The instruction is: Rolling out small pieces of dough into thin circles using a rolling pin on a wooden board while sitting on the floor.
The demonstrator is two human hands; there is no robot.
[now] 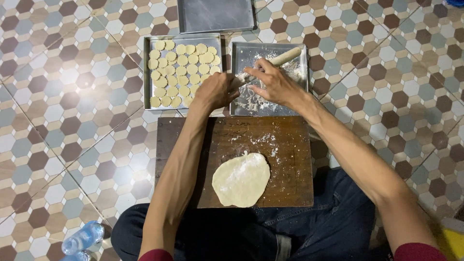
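Observation:
My left hand is closed around the near end of a wooden rolling pin, held over a floured metal tray. My right hand rests its fingers on the pin's middle, rubbing along it. A flat, rolled-out sheet of pale dough lies on a dark wooden board in front of my lap, dusted with flour.
A metal tray to the left holds several round cut dough discs. Another bare metal tray lies beyond. A plastic water bottle lies at the lower left on the hexagon-tiled floor.

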